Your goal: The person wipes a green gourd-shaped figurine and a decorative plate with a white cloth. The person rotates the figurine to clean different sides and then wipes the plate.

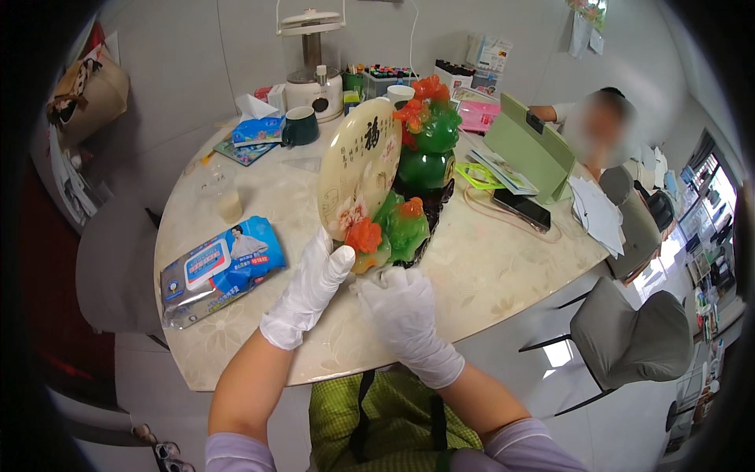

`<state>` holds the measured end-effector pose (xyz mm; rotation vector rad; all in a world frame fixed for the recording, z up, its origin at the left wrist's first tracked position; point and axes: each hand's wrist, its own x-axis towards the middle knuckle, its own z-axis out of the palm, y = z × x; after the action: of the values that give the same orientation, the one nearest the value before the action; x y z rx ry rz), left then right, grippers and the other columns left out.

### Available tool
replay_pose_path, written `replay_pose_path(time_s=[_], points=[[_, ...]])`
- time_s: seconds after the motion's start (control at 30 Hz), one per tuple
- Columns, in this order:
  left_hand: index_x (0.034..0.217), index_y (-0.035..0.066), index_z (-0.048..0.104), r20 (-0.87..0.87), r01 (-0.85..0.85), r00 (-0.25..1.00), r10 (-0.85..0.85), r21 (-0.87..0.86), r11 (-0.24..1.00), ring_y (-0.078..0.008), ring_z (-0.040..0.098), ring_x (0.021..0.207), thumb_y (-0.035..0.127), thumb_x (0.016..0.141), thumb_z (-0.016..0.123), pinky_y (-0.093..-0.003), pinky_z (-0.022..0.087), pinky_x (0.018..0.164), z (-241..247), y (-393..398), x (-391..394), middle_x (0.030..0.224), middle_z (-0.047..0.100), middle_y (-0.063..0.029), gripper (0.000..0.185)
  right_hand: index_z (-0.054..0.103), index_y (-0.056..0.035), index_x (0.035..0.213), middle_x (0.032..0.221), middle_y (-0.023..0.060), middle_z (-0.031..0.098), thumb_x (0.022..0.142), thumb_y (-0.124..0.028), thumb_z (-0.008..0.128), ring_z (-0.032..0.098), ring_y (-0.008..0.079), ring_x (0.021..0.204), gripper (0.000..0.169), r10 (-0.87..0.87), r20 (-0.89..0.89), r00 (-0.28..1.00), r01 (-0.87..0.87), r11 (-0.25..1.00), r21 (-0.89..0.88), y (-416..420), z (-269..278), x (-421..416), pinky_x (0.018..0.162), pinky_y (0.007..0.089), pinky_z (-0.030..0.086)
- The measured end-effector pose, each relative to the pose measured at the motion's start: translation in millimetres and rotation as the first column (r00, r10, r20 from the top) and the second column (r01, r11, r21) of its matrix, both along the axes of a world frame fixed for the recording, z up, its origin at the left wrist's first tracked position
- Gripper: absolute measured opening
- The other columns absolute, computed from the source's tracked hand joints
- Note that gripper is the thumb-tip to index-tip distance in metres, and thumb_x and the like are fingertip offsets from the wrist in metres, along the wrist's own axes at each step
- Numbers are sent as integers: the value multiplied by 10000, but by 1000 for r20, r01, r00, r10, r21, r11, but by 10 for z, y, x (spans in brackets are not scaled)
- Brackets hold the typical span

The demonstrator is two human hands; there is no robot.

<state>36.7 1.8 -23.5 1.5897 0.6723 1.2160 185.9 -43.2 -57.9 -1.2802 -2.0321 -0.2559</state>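
A decorative ornament stands on the table before me, with a cream round plaque (pixel 358 168) bearing writing and painted flowers, a green vase-like body (pixel 426 168) topped by orange-red flowers, and a dark base (pixel 436 215). My left hand (pixel 309 286), in a white glove, is at the ornament's lower left, its thumb beside an orange flower (pixel 364 236); its fingers are partly hidden behind the plaque. Just below the ornament's near end is my right hand (pixel 404 312), also gloved, with fingers curled. Whether it pinches a wipe or other small thing cannot be told.
A wet-wipes pack (pixel 224 271) lies left, near a clear plastic cup (pixel 229 203). Behind are a dark green mug (pixel 301 125) and a white electric appliance (pixel 312 94). A phone (pixel 522 209), cable and green tablet case (pixel 525 147) lie right; a person (pixel 601 127) sits beyond.
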Motion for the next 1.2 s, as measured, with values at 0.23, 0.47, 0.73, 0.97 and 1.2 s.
replay_pose_path(time_s=[0.23, 0.47, 0.73, 0.97, 1.2], points=[[1366, -34, 302, 32, 0, 999, -1, 10, 1000, -234, 432, 1214, 657, 775, 560, -349, 344, 1020, 0, -4, 11, 1324, 433, -160, 945, 622, -141, 774, 802, 6, 516, 746, -224, 612, 480, 191, 727, 87, -119, 294, 948, 100, 992, 80, -138, 39, -77, 608, 333, 358], [1348, -41, 338, 45, -179, 983, 176, 106, 978, -240, 424, 1221, 669, 819, 474, -348, 331, 1014, -35, -20, 101, 1313, 451, -161, 896, 606, -85, 780, 782, 58, 591, 711, -5, 583, 579, 229, 621, 108, 448, -351, 822, -365, 888, 279, 32, 234, 327, 554, 348, 464], [1359, -29, 299, 67, -78, 995, 72, 83, 994, -253, 416, 1221, 601, 813, 545, -350, 334, 1023, -132, 6, 98, 1311, 432, -185, 869, 661, -82, 859, 824, 108, 565, 703, -20, 628, 553, 284, 815, 171, 155, -285, 946, -132, 986, 99, 268, 619, 495, 705, 369, 445], [1378, -13, 259, 57, -143, 989, 140, 64, 988, -253, 408, 1228, 295, 748, 731, -364, 329, 1031, -53, -12, 130, 1335, 406, -175, 845, 689, -123, 867, 899, 144, 589, 738, -125, 658, 546, 326, 884, 133, 133, -134, 982, -116, 985, 128, 509, 749, 409, 757, 414, 436], [1385, -11, 235, 44, -105, 994, 103, 35, 994, -250, 405, 1231, 310, 756, 728, -360, 330, 1034, -60, 12, 115, 1355, 383, -167, 861, 653, -21, 924, 825, 158, 653, 849, -154, 596, 622, 242, 747, 163, -70, -623, 779, -57, 982, -180, 788, 747, 247, 700, 321, 482]])
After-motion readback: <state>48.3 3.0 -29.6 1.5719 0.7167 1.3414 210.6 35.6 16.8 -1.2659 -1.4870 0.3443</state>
